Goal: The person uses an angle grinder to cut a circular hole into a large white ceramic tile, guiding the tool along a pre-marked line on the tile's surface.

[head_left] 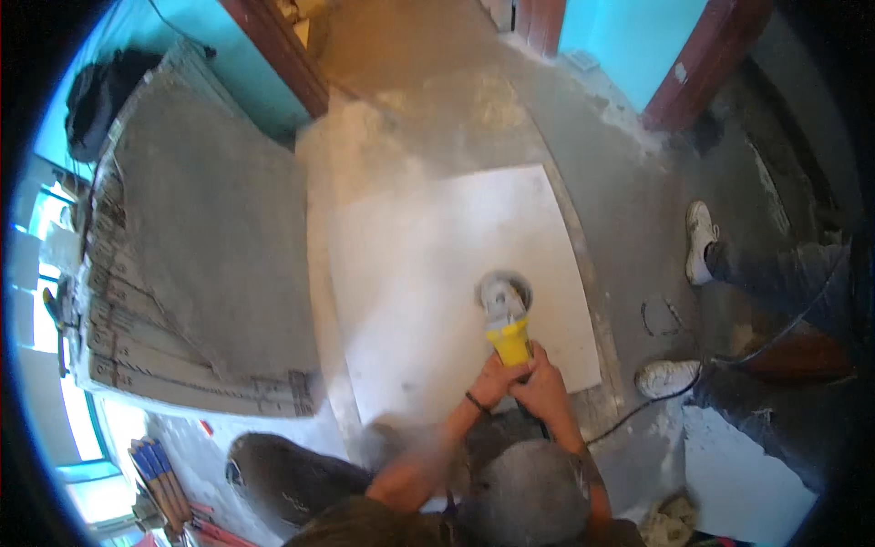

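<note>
Both of my hands are wrapped round the body of a yellow angle grinder. My left hand, with a dark band at the wrist, grips it from the left. Beside it, my right hand closes round the rear from the right. The grinder's grey head and round disc point away from me, over a large white slab. The disc looks blurred; whether it touches the slab I cannot tell. Pale dust hazes the slab's left half and part of its far edge.
Large grey slabs lean or lie stacked at left, by a turquoise wall. A person in white shoes stands at right, near a black cord. Blue-and-brown packages are at lower left. Reddish door frames stand beyond.
</note>
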A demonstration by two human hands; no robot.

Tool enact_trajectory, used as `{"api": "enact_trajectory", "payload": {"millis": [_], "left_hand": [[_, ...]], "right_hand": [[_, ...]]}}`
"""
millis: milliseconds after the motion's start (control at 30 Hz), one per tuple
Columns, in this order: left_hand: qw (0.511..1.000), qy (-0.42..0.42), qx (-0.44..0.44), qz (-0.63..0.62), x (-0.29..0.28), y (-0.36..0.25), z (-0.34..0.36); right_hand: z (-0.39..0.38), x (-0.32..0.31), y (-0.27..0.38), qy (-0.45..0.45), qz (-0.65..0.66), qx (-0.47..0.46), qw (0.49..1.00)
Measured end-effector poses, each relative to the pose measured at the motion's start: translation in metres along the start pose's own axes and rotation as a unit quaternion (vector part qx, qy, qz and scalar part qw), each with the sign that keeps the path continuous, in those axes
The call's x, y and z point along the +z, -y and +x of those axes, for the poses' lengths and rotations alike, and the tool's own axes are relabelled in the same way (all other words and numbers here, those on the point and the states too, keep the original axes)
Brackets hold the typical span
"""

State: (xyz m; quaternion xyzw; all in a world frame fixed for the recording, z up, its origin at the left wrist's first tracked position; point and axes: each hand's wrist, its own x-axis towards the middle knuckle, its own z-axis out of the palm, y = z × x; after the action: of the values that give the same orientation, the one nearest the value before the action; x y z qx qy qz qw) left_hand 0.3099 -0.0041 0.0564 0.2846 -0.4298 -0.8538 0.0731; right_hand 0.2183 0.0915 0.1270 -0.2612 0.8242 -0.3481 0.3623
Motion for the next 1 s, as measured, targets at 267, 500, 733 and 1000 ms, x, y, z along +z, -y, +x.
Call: {"api": "enact_trajectory", "payload": {"millis": [267, 500, 733, 1000], "left_hand": [[0.998, -0.023, -0.049, 0.030, 0.011, -0.014, 0.002], [0.996, -0.007, -0.066, -0.065, 0.013, -0.004, 0.002], [0.988, -0.043, -0.080, -0.127, -0.004, -0.032, -0.009], [0.977, -0.088, 0.191, 0.033, 0.082, -0.093, 0.023]], "right_hand": [[0.009, 0.007, -0.043, 0.070, 0.154, -0.008, 0.986], [0.009, 0.008, -0.042, 0.072, 0.159, 0.030, 0.984], [0.015, 0.001, 0.023, 0.042, -0.010, 0.032, 0.999], [0.047, -0.111, 0.078, 0.066, -0.094, -0.089, 0.989]]}}
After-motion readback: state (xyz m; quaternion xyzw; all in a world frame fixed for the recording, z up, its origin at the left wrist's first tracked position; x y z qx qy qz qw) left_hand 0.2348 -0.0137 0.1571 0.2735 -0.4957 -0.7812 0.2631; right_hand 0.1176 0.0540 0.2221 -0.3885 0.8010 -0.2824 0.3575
